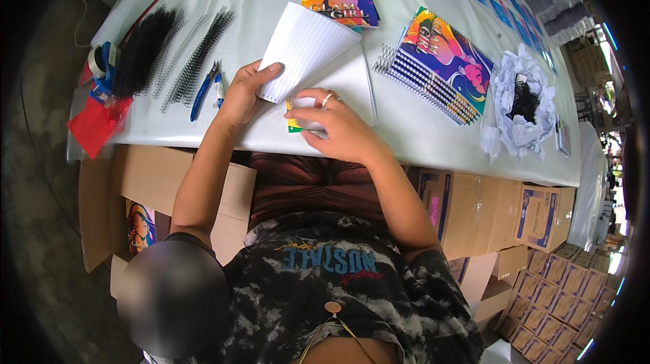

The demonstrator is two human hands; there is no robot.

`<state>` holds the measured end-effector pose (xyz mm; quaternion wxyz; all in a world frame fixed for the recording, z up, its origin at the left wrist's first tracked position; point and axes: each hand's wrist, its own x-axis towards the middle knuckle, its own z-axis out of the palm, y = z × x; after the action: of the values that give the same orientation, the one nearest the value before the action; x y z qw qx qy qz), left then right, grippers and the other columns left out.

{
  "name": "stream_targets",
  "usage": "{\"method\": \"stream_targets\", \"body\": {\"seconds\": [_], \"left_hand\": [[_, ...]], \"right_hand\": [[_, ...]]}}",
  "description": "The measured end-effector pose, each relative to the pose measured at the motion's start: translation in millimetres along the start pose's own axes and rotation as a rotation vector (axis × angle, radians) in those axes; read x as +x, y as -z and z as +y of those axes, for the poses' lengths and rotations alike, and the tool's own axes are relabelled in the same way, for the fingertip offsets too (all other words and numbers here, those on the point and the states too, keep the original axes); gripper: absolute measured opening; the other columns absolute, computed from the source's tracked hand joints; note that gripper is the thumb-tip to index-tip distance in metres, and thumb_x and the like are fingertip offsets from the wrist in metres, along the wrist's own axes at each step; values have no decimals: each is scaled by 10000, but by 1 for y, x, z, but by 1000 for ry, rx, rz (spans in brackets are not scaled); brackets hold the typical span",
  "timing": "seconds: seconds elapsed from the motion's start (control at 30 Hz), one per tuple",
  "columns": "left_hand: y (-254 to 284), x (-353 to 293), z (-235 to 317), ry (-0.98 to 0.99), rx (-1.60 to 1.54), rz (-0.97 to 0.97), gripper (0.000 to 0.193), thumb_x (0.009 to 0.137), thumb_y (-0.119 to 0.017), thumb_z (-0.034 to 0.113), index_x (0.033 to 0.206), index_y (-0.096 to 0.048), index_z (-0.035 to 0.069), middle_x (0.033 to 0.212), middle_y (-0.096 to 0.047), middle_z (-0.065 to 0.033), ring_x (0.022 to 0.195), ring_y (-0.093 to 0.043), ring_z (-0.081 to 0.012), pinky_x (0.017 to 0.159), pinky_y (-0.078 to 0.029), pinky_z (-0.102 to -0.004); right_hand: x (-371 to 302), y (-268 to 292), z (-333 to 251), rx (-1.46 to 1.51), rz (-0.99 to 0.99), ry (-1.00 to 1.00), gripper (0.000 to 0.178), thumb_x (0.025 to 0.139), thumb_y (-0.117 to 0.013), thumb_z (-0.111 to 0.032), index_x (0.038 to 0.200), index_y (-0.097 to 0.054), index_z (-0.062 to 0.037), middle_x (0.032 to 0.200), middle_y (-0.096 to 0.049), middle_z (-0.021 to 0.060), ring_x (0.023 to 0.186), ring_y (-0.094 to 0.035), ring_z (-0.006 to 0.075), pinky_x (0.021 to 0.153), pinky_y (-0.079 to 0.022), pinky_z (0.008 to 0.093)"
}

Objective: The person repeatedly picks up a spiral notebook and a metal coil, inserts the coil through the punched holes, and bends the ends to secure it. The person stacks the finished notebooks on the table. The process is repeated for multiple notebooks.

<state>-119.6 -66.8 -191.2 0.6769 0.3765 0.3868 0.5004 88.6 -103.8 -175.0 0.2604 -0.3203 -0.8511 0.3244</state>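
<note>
My left hand [248, 91] is closed on a sheaf of white lined pages [308, 42], thumb on top, bending them upward in a curve. Beneath them more white sheets [355, 90] lie flat at the table's near edge. My right hand [338, 123], a ring on one finger, hovers over or touches their near edge, with fingers curved and apart. Between the hands shows a small yellow and green printed piece [293, 123]; the rest of it is hidden. Just beyond the pages lies a stack of colourful notebook covers [362, 8].
Left on the white table [223, 132] lie black spiral coils [196, 59], blue-handled pliers [202, 96], a tape dispenser [101, 76] and red plastic [99, 127]. To the right are stacked spiral notebooks [443, 66] and crumpled paper holding black scraps [497, 103]. Cardboard boxes [487, 208] stand below.
</note>
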Motion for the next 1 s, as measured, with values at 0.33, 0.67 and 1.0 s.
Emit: {"method": "stream_targets", "body": {"seconds": [0.33,0.67,1.0], "left_hand": [[-24,-18,-10,-266,569,-89,267,765,-648,109,1001,-615,-10,864,-637,-28,785,-562,-100,744,-452,-249],[-44,-40,48,-788,759,213,798,612,-555,-13,1360,-279,9,1343,-393,-176,1291,-331,-275,1075,-204,-348],[-47,-5,-22,-245,311,102,370,757,-550,-46,1106,-444,15,993,-585,-68,882,-559,-120,824,-445,-260]], "right_hand": [[1,-21,5,-512,492,140,468,753,-610,-105,1203,-511,-189,1107,-515,59,1091,-476,251,866,-382,390],[3,59,-19,-61,791,166,207,731,-658,28,920,-606,-37,854,-644,74,688,-608,168,698,-467,272],[-48,39,30,851,864,-79,208,792,-669,-14,959,-546,4,911,-615,46,833,-579,98,772,-471,247]]}}
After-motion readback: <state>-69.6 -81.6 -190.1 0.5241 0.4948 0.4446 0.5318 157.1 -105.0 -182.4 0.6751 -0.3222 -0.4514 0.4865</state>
